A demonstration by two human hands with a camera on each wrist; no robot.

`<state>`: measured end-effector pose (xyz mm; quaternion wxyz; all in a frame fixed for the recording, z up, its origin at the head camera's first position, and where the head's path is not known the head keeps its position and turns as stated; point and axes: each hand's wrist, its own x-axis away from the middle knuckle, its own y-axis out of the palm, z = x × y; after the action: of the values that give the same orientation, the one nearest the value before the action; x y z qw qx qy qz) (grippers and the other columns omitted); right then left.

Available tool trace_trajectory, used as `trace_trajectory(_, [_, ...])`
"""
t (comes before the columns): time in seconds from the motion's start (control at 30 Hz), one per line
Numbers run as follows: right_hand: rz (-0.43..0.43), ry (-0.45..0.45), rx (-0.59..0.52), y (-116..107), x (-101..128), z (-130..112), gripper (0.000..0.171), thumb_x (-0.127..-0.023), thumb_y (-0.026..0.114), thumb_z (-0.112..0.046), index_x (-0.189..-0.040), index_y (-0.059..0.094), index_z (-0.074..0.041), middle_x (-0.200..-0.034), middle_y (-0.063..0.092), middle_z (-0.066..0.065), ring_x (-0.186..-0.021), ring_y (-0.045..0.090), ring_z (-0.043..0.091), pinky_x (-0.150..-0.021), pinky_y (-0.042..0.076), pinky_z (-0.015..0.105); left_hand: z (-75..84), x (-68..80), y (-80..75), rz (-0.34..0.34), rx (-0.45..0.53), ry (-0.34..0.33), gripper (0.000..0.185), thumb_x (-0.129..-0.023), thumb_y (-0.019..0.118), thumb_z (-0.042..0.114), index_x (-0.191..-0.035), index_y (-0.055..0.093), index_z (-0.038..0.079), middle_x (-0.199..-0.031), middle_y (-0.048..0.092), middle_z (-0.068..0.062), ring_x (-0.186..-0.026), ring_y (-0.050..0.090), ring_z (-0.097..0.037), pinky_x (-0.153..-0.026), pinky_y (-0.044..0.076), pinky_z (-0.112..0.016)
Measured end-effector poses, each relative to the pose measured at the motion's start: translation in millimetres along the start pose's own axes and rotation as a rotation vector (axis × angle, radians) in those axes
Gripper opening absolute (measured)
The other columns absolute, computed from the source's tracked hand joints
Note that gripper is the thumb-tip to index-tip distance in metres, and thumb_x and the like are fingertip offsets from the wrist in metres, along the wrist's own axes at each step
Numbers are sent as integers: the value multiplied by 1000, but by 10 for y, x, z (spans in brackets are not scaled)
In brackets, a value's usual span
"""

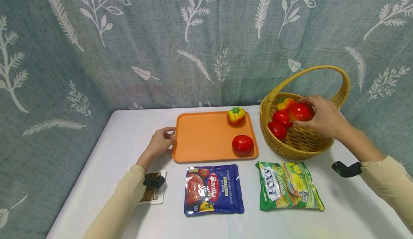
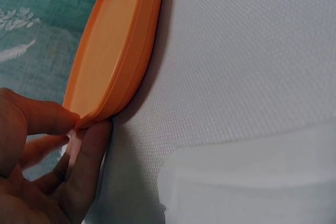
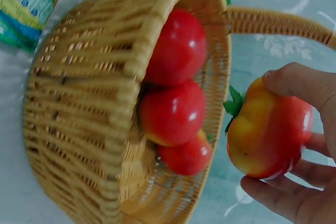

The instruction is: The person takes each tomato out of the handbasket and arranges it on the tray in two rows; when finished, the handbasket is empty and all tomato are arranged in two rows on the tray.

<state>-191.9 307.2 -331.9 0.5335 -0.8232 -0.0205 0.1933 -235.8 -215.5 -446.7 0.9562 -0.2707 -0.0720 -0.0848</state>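
In the head view, my left hand (image 1: 160,141) pinches the left edge of an orange tray (image 1: 203,137) between thumb and fingers. Two tomatoes lie on the tray's right side: a red-and-yellow tomato (image 1: 236,116) at the back and a red tomato (image 1: 243,145) at the front. My right hand (image 1: 326,116) grips another red-and-yellow tomato (image 3: 268,129) over the wicker basket (image 1: 266,135). Its green leafy top faces the basket in the right wrist view. Inside the basket, several tomatoes (image 3: 174,113) sit along one side, against the wall.
In front of the tray lies a blue Parilla pouch (image 1: 213,190). A green Foxs candy bag (image 1: 290,186) lies before the basket. A brown-and-white packet (image 1: 158,192) is partly under the left wrist. The basket's tall handle (image 1: 317,68) arches up near the patterned curtain (image 1: 161,52).
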Motion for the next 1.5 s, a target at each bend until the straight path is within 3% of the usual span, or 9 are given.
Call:
trace_trajectory(0.27, [63,-54,4,14,90,-151,65,-71,91,-18,-128,64,-2,-118,57,23,-102,56,43,-78,55,63,-8,6,-4,-2,15,6,57,-91,55,-3,-147,47,3,-102,59,-16,-90,60,-27,-66,62,-35])
trace_trajectory(0.53, [119,-110,0,25,181,-287,67,-68,92,-13,-127,64,-1,-114,60,20,-93,61,36,-72,58,54,4,0,-2,0,8,3,57,-92,56,-3,-148,46,4,-102,59,-17,-90,61,-27,-66,62,-35])
trace_trajectory(0.67, [148,-150,-18,27,222,-397,69,-66,93,-11,-127,63,0,-116,62,16,-96,61,31,-74,57,29,13,12,3,4,13,-6,58,-91,56,-3,-148,47,5,-103,59,-17,-90,61,-27,-65,63,-35])
trace_trajectory(0.77, [161,-178,-41,40,253,-481,69,-65,93,-8,-126,62,0,-118,63,15,-100,60,29,-78,45,7,20,22,5,0,21,-6,58,-91,56,-3,-148,47,6,-103,59,-17,-90,62,-27,-65,63,-35])
trace_trajectory(0.93, [170,-230,-75,91,281,-593,70,-63,93,-6,-126,62,-1,-117,62,13,-102,60,26,-82,37,-2,15,20,7,2,32,-6,58,-91,56,-3,-148,47,6,-103,59,-17,-89,62,-27,-65,63,-35])
trace_trajectory(1.07, [180,-269,-75,139,270,-674,70,-62,94,-7,-125,64,-2,-117,63,10,-101,61,23,-83,41,2,10,12,9,2,34,-4,59,-91,56,-4,-148,46,5,-103,59,-17,-90,63,-28,-65,63,-36])
trace_trajectory(1.2, [170,-314,-88,193,259,-773,69,-63,93,-8,-126,64,-4,-119,63,11,-100,62,26,-80,59,27,9,7,8,2,41,-8,59,-91,56,-4,-148,46,5,-104,59,-17,-91,63,-28,-66,63,-35])
trace_trajectory(1.3, [144,-331,-117,240,242,-852,68,-66,92,-8,-127,64,-5,-120,62,13,-101,63,31,-74,62,48,9,8,2,3,39,-12,59,-91,56,-4,-148,46,5,-104,58,-17,-91,62,-28,-66,63,-35])
trace_trajectory(1.5, [81,-320,-158,344,172,-970,67,-70,90,-13,-131,62,-8,-127,60,13,-107,62,33,-75,61,49,17,9,1,1,32,-7,58,-91,55,-4,-148,46,4,-104,59,-17,-92,61,-28,-66,63,-36])
